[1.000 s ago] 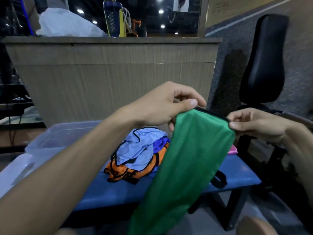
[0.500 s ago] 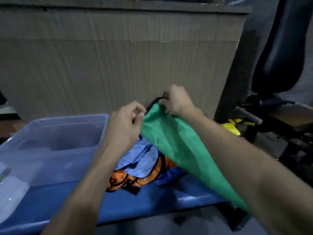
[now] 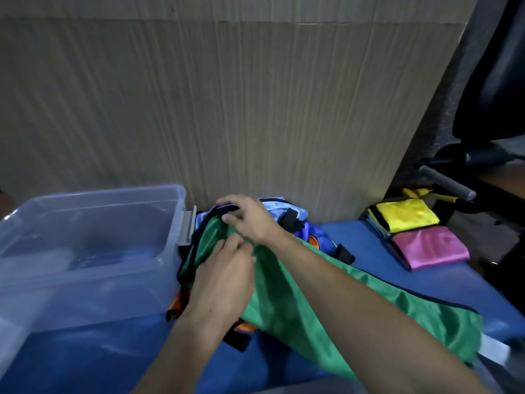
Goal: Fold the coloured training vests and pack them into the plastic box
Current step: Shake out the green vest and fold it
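A green vest (image 3: 287, 294) with black trim lies stretched across the blue bench, over a heap of light blue, blue and orange vests (image 3: 295, 223). My right hand (image 3: 247, 220) pinches the vest's black-edged far end, close to the box. My left hand (image 3: 224, 277) grips the green cloth just below it, fingers curled into the fabric. The clear plastic box (image 3: 176, 211) stands on the bench at the left, right beside the vest. What lies inside the box I cannot make out.
Folded yellow (image 3: 403, 214) and pink (image 3: 429, 247) vests lie stacked at the bench's right end. A tall cardboard wall (image 3: 227, 109) stands behind the bench (image 3: 369, 237). A black chair (image 3: 488, 95) is at the far right.
Both hands have come down with the green vest from mid-air onto the vest heap beside the box. My view has tilted downward, bringing the folded vests at the right into sight.
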Demonstrator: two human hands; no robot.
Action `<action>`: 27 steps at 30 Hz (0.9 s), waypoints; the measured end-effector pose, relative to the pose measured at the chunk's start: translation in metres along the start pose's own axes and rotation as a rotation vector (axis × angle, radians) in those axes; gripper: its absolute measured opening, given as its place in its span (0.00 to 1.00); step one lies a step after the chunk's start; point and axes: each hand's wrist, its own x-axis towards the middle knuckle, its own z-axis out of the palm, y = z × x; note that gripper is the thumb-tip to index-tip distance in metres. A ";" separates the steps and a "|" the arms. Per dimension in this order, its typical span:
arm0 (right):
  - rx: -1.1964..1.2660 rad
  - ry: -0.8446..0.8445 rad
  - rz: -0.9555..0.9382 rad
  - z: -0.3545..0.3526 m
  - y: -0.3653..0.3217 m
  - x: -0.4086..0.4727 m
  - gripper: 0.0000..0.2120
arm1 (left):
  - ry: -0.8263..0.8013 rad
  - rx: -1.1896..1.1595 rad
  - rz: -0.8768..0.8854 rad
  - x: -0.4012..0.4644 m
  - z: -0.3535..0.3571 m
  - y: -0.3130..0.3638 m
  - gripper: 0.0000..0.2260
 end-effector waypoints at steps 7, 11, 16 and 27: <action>-0.126 0.179 -0.055 -0.092 0.034 -0.113 0.06 | -0.013 0.044 0.082 0.019 0.031 0.017 0.18; -0.364 0.268 0.174 -0.157 0.091 -0.204 0.03 | 0.029 -0.167 0.437 0.012 0.061 0.080 0.21; -0.560 0.350 0.639 -0.208 0.148 -0.300 0.12 | -0.009 -0.114 0.600 0.006 0.103 0.131 0.21; -0.241 0.281 0.827 -0.213 0.173 -0.358 0.16 | -0.024 -0.076 0.550 0.013 0.140 0.131 0.24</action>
